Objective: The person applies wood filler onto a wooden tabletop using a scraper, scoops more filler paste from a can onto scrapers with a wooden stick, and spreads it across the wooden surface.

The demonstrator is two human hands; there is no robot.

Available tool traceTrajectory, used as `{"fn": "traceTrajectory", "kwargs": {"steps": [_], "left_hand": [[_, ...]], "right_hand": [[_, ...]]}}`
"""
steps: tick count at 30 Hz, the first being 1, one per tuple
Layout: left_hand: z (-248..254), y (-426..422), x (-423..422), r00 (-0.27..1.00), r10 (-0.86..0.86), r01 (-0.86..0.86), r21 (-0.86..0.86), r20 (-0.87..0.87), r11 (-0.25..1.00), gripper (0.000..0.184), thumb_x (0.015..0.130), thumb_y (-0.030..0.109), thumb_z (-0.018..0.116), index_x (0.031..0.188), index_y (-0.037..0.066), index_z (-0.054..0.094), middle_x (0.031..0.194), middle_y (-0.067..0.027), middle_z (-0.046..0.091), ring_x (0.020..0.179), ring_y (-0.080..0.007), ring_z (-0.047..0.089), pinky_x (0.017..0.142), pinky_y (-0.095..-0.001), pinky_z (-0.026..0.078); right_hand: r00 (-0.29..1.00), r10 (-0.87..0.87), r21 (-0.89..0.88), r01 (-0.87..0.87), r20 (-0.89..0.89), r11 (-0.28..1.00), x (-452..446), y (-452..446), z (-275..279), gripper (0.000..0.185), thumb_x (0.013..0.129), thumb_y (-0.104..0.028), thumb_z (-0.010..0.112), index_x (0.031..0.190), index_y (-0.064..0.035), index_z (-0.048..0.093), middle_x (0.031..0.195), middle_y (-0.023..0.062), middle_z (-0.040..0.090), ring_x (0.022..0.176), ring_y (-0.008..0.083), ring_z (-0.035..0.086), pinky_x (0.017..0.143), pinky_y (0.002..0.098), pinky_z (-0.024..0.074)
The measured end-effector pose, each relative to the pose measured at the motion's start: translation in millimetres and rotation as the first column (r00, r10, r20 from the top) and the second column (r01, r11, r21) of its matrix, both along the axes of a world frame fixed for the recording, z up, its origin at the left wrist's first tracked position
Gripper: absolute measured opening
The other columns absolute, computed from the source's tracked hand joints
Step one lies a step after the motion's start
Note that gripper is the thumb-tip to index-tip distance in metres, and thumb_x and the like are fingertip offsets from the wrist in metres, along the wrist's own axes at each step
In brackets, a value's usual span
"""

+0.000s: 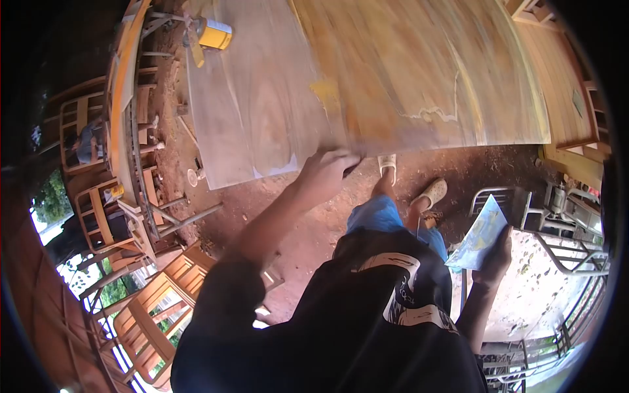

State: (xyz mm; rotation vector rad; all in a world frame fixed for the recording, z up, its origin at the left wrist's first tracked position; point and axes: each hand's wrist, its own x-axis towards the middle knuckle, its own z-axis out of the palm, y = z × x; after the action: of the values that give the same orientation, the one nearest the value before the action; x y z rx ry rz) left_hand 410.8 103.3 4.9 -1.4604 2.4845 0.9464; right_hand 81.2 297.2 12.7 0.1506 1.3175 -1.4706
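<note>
My left hand (324, 175) is at the near edge of a large wooden panel (406, 72), with its fingers curled. A small dark edge shows beside the fingers; motion blur hides what it belongs to. Pale filler-like streaks and a yellow patch mark the panel's brown surface. Off to the right, my right hand (496, 257) grips a flat, pale blue board (480, 236) with a pointed corner, smeared with yellowish paste. That board is held tilted beside my body, apart from the panel.
A yellow can (215, 34) with a white band stands at the panel's far left, beside a flat stick (195, 46). Wooden chair frames (147, 324) line the left side. At right are metal frames (576, 255) and a spotted white surface (524, 281). Reddish dirt floor (295, 229) lies below.
</note>
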Motion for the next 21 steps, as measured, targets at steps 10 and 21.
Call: {"fn": "traceTrajectory", "kwargs": {"steps": [10, 21], "left_hand": [[-30.5, -187.5, 48.9, 0.951, 0.309, -0.308, 0.095, 0.001, 0.947, 0.041, 0.067, 0.006, 0.059, 0.108, 0.008, 0.063, 0.096, -0.0141, 0.066, 0.089, -0.0232, 0.064, 0.077, -0.0323, 0.049], [28.1, -80.4, 4.9, 0.996, 0.008, 0.005, 0.147, -0.089, 0.989, 0.041, 0.068, 0.0, 0.053, 0.108, 0.002, 0.06, 0.099, -0.0207, 0.062, 0.09, -0.0268, 0.063, 0.079, -0.0348, 0.048]], "right_hand": [[0.999, -0.006, -0.041, 0.004, -0.05, 0.999, -2.6, 14.0, 8.4, 0.047, 0.096, -0.034, 0.036, 0.126, 0.0007, 0.041, 0.12, 0.0107, 0.05, 0.111, 0.0201, 0.048, 0.097, 0.0354, 0.0358], [1.0, -0.023, -0.15, 0.023, 0.002, 0.988, 30.4, -17.0, 7.0, 0.044, 0.096, -0.034, 0.035, 0.121, 0.0003, 0.046, 0.115, 0.0077, 0.053, 0.107, 0.0171, 0.049, 0.097, 0.0328, 0.0334]]}}
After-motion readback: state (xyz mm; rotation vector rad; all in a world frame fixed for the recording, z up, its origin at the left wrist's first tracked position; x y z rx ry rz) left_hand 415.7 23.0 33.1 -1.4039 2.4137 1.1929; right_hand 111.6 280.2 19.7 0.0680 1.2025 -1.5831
